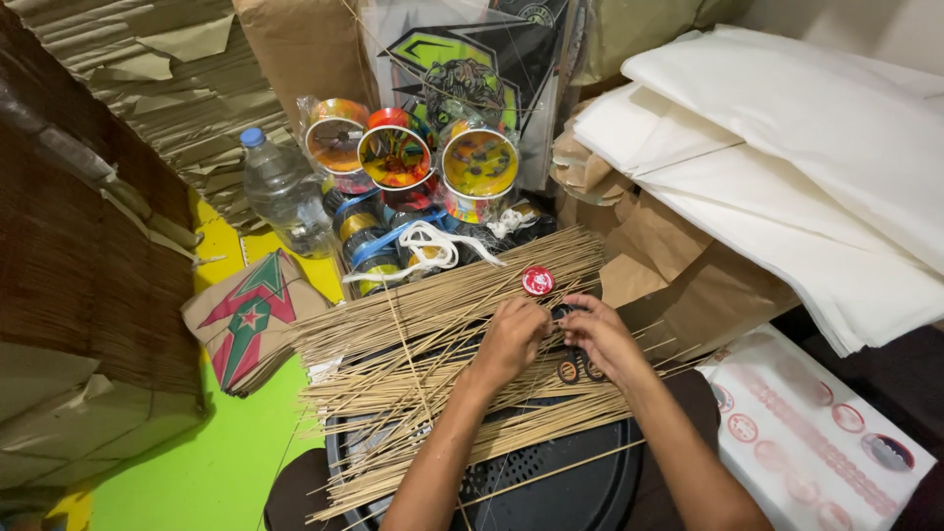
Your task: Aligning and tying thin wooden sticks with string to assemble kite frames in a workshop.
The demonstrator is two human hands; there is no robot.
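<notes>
Matt thin wooden sticks (442, 334), glossy plastic bottle (285, 192), white paper sheets (787, 167).

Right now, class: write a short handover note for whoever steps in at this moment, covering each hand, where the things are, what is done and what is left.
Left hand: resting on the bamboo sticks, fingers curled.
Right hand: on the scissors; grip unclear.
Sticks lie spread over a black tray. Small red round lid just beyond the hands; string spools behind.
Done: sticks laid out.
Left: cannot tell; no cut or tied sticks visible.

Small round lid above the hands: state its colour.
Red with white markings, clearest in the head view.
</notes>
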